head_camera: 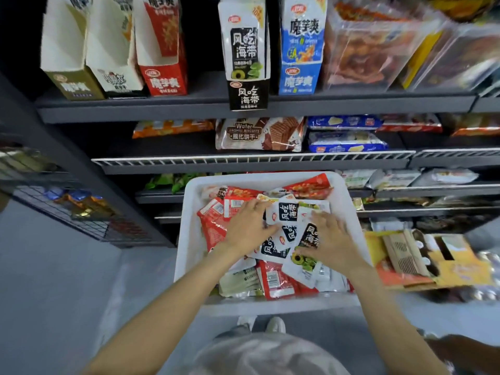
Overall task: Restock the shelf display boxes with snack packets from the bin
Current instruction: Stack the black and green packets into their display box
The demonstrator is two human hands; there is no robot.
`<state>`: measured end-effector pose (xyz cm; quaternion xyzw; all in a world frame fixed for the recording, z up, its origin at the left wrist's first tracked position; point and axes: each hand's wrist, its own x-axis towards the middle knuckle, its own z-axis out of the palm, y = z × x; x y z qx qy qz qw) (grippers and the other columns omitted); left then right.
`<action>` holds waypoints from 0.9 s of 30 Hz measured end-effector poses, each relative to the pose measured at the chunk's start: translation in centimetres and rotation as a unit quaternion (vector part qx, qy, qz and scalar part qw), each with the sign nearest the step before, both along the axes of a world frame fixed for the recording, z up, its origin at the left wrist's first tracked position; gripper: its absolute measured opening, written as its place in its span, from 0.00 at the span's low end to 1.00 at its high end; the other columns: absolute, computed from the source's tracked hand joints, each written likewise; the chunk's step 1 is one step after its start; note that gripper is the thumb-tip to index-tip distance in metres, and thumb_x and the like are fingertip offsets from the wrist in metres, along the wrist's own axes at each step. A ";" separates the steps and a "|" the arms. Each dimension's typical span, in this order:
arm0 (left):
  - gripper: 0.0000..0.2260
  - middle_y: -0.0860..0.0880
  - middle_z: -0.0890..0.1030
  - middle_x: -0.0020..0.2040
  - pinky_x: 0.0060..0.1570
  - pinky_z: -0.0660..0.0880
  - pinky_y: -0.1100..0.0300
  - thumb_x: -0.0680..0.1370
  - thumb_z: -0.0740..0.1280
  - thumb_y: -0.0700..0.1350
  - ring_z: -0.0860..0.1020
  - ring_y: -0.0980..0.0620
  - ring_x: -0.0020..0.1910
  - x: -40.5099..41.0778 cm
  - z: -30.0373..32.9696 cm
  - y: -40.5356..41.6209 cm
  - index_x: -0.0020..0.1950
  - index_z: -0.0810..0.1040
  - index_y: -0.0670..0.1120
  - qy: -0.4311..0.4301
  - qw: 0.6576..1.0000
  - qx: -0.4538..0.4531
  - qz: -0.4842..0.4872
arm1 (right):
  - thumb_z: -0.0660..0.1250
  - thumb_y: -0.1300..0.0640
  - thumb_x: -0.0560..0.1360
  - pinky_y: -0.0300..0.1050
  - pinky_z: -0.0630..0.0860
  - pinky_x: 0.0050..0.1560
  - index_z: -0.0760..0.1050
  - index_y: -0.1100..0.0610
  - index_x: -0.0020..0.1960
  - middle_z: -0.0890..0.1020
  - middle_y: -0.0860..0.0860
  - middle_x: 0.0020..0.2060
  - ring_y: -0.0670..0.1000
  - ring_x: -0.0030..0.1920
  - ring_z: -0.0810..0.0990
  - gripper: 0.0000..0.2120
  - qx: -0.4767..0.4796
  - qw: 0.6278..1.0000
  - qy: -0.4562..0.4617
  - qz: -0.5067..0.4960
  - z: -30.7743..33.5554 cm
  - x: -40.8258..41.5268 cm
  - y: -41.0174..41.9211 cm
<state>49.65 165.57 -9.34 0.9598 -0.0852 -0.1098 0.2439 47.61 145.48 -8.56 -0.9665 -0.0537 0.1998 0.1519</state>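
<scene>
A white plastic bin (186, 226) in front of me holds several snack packets, red ones and black-and-white ones. My left hand (247, 226) and my right hand (328, 239) are both inside it, gathering a bunch of black-and-white seaweed packets (286, 228) between them. On the top shelf stand display boxes: an olive one (73, 86), a white one (119, 82), a red one (165, 79), a black-and-white seaweed box (247, 96) with packets in it, and a blue one (299, 79). The three left boxes look empty.
The grey top shelf (189, 109) has a gap between the red and seaweed boxes. Wafer and biscuit bags (259, 133) lie on the shelf below. A wire rack (67, 209) sticks out at left. Cardboard boxes (427, 258) sit at right.
</scene>
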 end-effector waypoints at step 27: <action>0.09 0.53 0.81 0.49 0.51 0.77 0.58 0.75 0.70 0.40 0.79 0.52 0.51 0.1 0.1 4.2 0.54 0.76 0.49 0.014 0.892 -0.364 0.268 | 0.77 0.59 0.67 0.48 0.76 0.55 0.76 0.58 0.57 0.83 0.52 0.52 0.52 0.53 0.81 0.21 0.351 0.897 -0.034 -0.266 -0.1 1.8 -0.7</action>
